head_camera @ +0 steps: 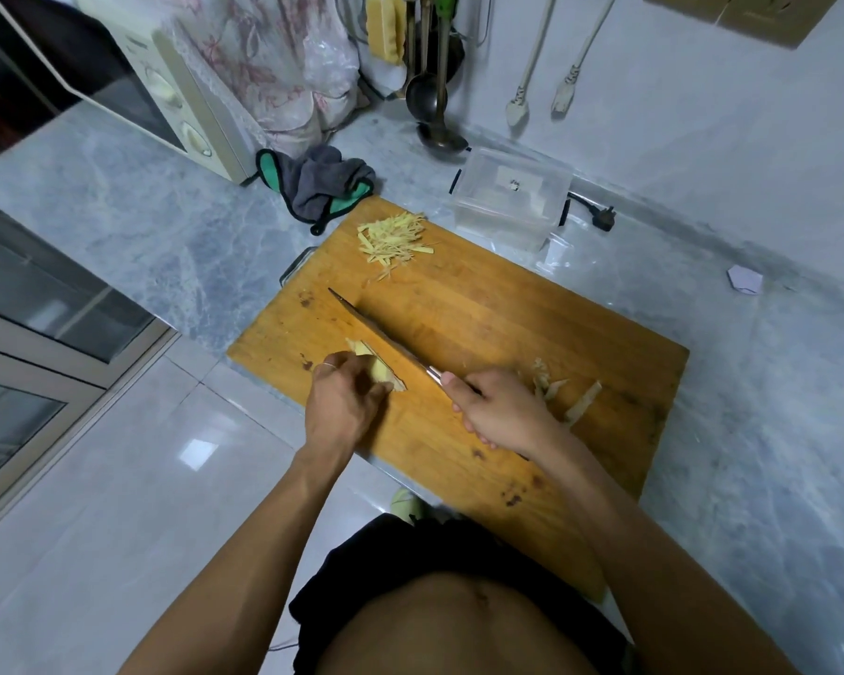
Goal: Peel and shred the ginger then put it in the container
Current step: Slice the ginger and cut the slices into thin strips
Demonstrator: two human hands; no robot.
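Ginger under left hand fingers, beside knife.

Peeled ginger piece: pale yellow, lying near the front left of the wooden cutting board, partly covered. Knife blade rests against its right side, tip pointing to the far left. Shredded ginger: loose heap of thin yellow strips at the board's far edge. Container: clear plastic, rectangular, on the table just beyond the board.

Pale yellow ginger shreds, orange-brown cutting board.
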